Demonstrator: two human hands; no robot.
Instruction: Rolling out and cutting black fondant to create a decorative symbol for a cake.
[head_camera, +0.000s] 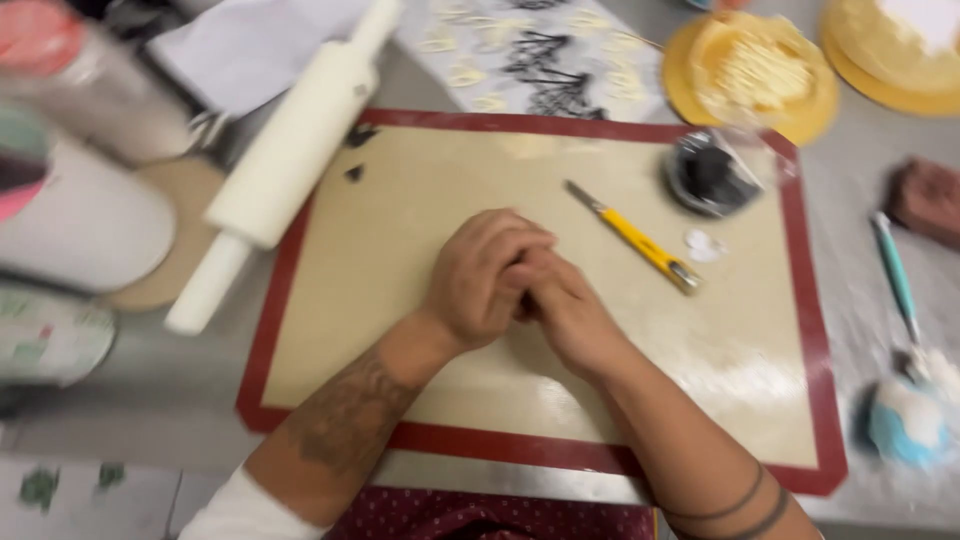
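My left hand (478, 278) and my right hand (570, 312) are pressed together, palm against palm, over the middle of a beige baking mat with a red border (380, 230). A small dark bit shows between the palms; what it is stays hidden. A yellow craft knife (636, 238) lies on the mat just beyond my right hand. A clear bag with a black lump (712, 176) rests at the mat's far right corner.
A white rolling pin (285, 160) lies across the mat's left edge. White containers (80, 215) stand at the left. Round yellow boards with cakes (755, 72) sit at the back right. A teal-handled tool (897, 280) and a blue-and-white lump (905, 420) lie at the right.
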